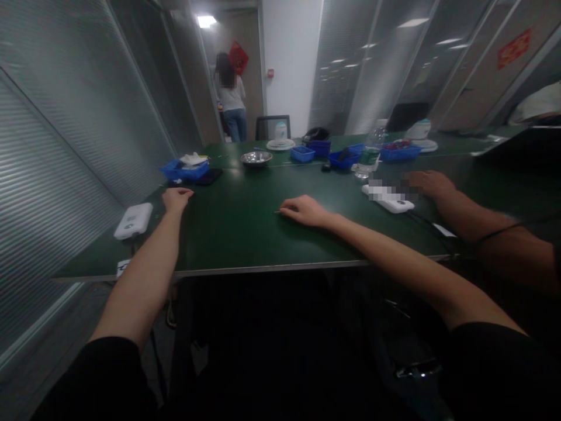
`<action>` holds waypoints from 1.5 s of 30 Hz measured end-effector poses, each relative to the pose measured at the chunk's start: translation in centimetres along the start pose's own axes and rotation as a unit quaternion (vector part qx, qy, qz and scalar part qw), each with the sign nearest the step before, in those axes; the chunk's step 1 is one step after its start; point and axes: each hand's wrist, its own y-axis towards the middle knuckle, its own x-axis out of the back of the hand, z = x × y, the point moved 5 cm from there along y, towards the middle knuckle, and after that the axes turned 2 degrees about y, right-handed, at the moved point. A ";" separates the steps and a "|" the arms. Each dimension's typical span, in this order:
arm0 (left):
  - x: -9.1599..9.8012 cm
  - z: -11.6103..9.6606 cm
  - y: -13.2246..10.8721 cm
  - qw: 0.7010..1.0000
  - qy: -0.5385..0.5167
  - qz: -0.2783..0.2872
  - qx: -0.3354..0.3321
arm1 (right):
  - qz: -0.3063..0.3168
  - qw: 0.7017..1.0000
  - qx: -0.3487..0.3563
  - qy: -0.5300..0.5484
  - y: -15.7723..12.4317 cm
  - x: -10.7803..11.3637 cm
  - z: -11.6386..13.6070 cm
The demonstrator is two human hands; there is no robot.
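Observation:
My left hand (pixel 176 198) rests on the green table (pixel 245 234) with its fingers curled under, near a dark flat object (pixel 209 176) and a white device (pixel 133 220) at the left edge. My right hand (pixel 302 210) lies on the table's middle, fingers pinched on a thin pin-like thing (pixel 277 212) that pokes out to the left. What my left hand holds, if anything, is hidden.
A co-worker's arm (pixel 464 213) rests at the right beside a white device (pixel 390 202). At the back stand several blue trays (pixel 302 154), a metal bowl (pixel 256 158), a water bottle (pixel 370 155) and small fans. A person (pixel 231 105) stands far off by a door.

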 end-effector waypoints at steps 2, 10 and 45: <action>0.0 -0.1 -0.1 1.000 -0.001 0.004 0.000 | 0.003 1.000 -0.003 0.001 0.0 0.0 0.0; 0.2 -0.3 -0.3 1.000 0.009 0.009 -0.001 | 0.007 1.000 -0.007 -0.001 -0.1 0.3 0.5; -5.0 -19.0 -19.1 0.756 -0.205 0.402 -0.475 | -0.043 0.998 0.038 0.018 -0.6 0.2 1.6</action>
